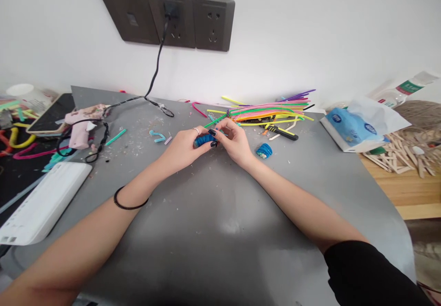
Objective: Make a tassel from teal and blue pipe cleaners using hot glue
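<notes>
My left hand (188,149) is closed around a blue coiled piece (204,139) above the grey table. My right hand (234,141) meets it from the right, thumb and fingers pinched at the piece's right end; what lies between those fingertips is too small to tell. A green pipe cleaner (212,122) sticks up beside the fingers. Just right of my right hand a second blue coiled piece (264,150) lies on the table. Behind the hands is a bundle of coloured pipe cleaners (265,111), with yellow-and-black handled pliers (281,132) partly under it.
A pink glue gun (80,133) with a black cord lies at the left, near a white power strip (48,202). Scraps dot the grey table (206,232). At the right are a tissue pack (356,127), wooden sticks (403,154) and a plastic bottle (401,90).
</notes>
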The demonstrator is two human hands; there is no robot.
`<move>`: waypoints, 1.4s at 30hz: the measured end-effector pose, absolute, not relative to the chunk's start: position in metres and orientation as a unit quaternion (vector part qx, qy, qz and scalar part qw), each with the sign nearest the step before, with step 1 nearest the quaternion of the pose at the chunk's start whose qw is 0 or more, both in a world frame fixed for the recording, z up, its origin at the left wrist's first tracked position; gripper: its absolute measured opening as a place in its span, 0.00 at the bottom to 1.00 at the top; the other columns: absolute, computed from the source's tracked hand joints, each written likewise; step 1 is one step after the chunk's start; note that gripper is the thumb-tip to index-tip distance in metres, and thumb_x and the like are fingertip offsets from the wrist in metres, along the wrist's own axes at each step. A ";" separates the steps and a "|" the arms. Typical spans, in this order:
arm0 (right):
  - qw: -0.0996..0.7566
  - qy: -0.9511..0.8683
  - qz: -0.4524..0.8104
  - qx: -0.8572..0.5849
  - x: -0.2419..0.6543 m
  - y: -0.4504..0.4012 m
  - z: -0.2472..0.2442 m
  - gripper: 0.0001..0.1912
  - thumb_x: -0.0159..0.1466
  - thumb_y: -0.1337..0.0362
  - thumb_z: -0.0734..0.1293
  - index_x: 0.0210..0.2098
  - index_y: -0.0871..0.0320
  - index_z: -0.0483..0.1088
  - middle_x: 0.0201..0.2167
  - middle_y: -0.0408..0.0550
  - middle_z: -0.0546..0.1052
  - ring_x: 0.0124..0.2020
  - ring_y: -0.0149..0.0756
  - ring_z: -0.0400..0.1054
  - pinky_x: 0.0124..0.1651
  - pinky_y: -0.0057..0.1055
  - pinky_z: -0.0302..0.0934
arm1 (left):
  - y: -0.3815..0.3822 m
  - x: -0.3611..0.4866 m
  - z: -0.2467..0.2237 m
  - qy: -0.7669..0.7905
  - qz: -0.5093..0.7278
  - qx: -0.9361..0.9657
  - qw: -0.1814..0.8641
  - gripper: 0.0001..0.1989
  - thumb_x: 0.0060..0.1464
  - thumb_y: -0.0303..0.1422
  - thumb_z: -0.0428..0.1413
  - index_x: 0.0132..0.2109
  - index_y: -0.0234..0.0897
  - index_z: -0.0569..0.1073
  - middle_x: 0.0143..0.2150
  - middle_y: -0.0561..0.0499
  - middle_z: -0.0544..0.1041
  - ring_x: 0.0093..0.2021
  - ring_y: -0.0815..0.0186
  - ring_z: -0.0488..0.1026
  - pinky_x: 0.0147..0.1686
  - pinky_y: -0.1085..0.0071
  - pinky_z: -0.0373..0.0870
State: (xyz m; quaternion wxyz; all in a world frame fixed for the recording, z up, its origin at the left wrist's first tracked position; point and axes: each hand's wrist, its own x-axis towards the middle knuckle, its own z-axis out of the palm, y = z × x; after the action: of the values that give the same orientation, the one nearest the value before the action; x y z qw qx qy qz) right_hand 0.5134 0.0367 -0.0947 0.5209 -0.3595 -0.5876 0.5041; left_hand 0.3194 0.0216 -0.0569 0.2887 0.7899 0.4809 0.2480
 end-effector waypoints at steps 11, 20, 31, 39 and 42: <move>0.512 -0.595 0.498 -0.369 0.514 0.037 -0.092 0.31 0.57 0.36 0.80 0.34 0.54 0.69 0.34 0.43 0.74 0.37 0.34 0.67 0.34 0.29 0.61 | 0.023 0.318 -0.060 0.489 0.266 0.791 0.256 0.12 0.63 0.43 0.58 0.43 0.39 0.78 0.34 0.49 0.82 0.32 0.60 0.74 0.35 0.66 0.67; 0.508 -0.602 0.500 -0.360 0.514 0.039 -0.096 0.31 0.57 0.35 0.80 0.33 0.54 0.68 0.32 0.42 0.74 0.36 0.33 0.68 0.37 0.30 0.63 | 0.025 0.316 -0.061 0.463 0.240 0.828 0.205 0.05 0.64 0.33 0.57 0.44 0.38 0.76 0.43 0.44 0.83 0.46 0.53 0.80 0.45 0.62 0.73; 0.503 -0.543 0.580 -0.340 0.515 0.045 -0.102 0.35 0.53 0.34 0.82 0.39 0.54 0.70 0.35 0.41 0.75 0.34 0.30 0.70 0.35 0.28 0.68 | 0.022 0.316 -0.073 0.458 0.301 0.818 0.174 0.07 0.66 0.30 0.60 0.49 0.40 0.74 0.48 0.46 0.82 0.47 0.56 0.80 0.48 0.62 0.77; 0.461 -0.508 0.647 -0.333 0.515 0.043 -0.099 0.36 0.51 0.34 0.83 0.39 0.55 0.71 0.33 0.38 0.74 0.24 0.24 0.64 0.23 0.25 0.63 | 0.026 0.310 -0.082 0.421 0.320 0.845 0.085 0.09 0.64 0.25 0.58 0.49 0.42 0.75 0.45 0.47 0.80 0.45 0.56 0.79 0.44 0.64 0.74; 0.446 -0.502 0.666 -0.324 0.515 0.041 -0.096 0.36 0.51 0.35 0.84 0.38 0.55 0.70 0.31 0.36 0.72 0.23 0.23 0.64 0.23 0.24 0.63 | 0.029 0.308 -0.083 0.378 0.324 0.865 0.066 0.06 0.66 0.26 0.58 0.47 0.42 0.74 0.44 0.47 0.81 0.47 0.55 0.79 0.45 0.64 0.74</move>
State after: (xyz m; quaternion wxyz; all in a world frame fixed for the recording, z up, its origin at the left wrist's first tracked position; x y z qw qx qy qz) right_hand 0.5149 0.0411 -0.0957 0.4460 -0.3237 -0.5025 0.6662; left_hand 0.3079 0.0286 -0.0826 0.0655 0.8647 0.3781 0.3240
